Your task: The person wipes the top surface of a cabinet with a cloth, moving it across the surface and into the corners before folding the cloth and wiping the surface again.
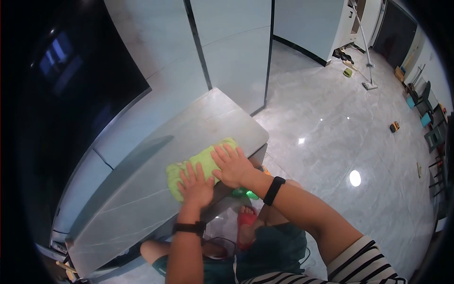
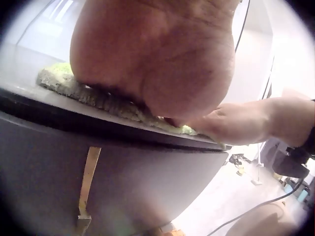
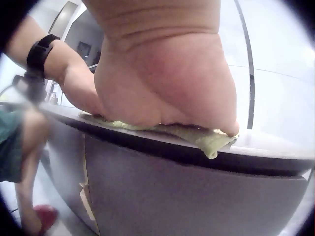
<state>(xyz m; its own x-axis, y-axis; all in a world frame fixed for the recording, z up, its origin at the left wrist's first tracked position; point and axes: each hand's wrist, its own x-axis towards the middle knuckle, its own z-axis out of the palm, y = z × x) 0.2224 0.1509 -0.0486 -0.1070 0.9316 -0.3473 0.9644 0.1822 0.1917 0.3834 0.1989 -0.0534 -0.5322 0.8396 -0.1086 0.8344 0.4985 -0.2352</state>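
A yellow-green cloth (image 1: pixel 207 162) lies spread on the grey marbled top of a low cabinet (image 1: pixel 137 203). My left hand (image 1: pixel 195 188) rests on its near left part, fingers straight and spread. On the right part of the cloth lies my right hand (image 1: pixel 231 166), also flat with fingers apart. In the left wrist view the cloth (image 2: pixel 103 98) shows beneath the heel of the palm, close to the cabinet's front edge. A corner of the cloth (image 3: pixel 210 145) hangs over that edge in the right wrist view.
A large dark screen (image 1: pixel 71 85) and pale wall panels (image 1: pixel 231 47) stand behind the cabinet. My foot in a red slipper (image 1: pixel 246 222) is on the floor below. A mop (image 1: pixel 370 71), a green slipper (image 1: pixel 347 72) and several chairs (image 1: pixel 435 137) are farther right.
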